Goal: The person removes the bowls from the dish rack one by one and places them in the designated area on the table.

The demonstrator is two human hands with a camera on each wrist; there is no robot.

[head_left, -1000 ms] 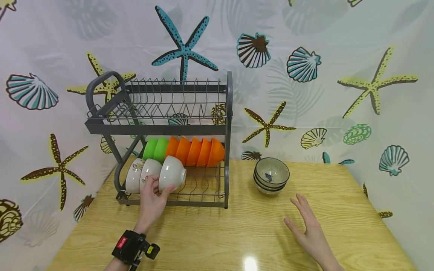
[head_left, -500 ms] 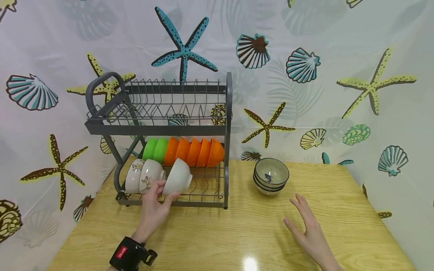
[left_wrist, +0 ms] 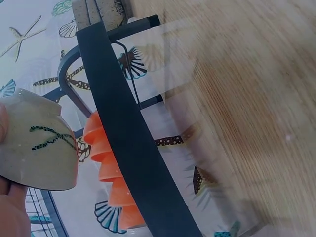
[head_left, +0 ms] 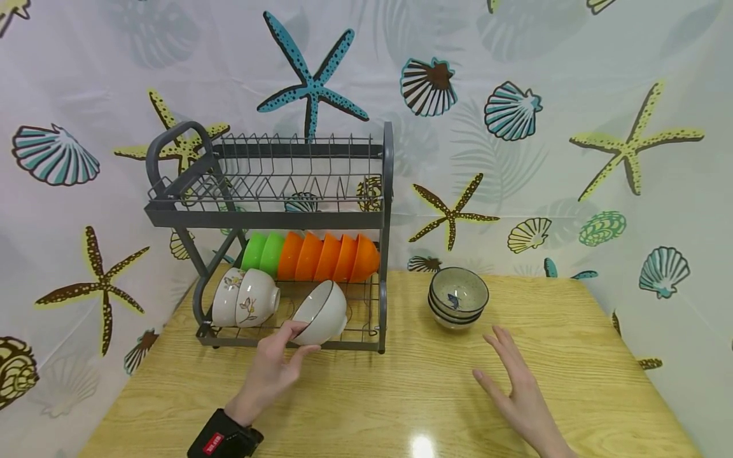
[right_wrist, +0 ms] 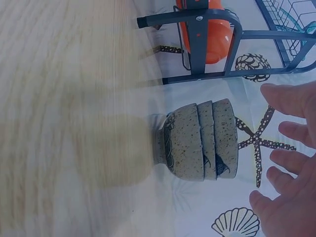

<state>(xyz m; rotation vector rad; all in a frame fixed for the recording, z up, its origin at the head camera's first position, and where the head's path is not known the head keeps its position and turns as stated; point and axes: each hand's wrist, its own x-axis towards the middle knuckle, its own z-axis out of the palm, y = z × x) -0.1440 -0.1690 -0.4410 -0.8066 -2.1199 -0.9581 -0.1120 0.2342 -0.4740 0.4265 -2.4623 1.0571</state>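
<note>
A white bowl [head_left: 329, 318] is pinched at its rim between the thumb and fingers of my left hand [head_left: 273, 369]. It tilts at the front edge of the dish rack's lower tier in the head view. In the left wrist view the same bowl [left_wrist: 34, 143] stands out from the rack frame. Two white bowls with a floral print [head_left: 254, 305] lean on the lower tier to its left. My right hand [head_left: 523, 394] holds nothing, its fingers spread. Nearest to it stands a stack of speckled grey bowls [right_wrist: 197, 143], apart from the fingers.
The dark grey two-tier dish rack [head_left: 263, 219] stands on a wooden table [head_left: 401, 388]. Behind the white bowls, green bowls [head_left: 260, 254] and several orange bowls [head_left: 329, 257] lean in a row. A patterned cloth [head_left: 544, 178] hangs behind the table.
My left hand has drawn the white bowl rightward and toward me, away from the floral bowls, and turned it so its inside shows. The right hand has shifted slightly left.
</note>
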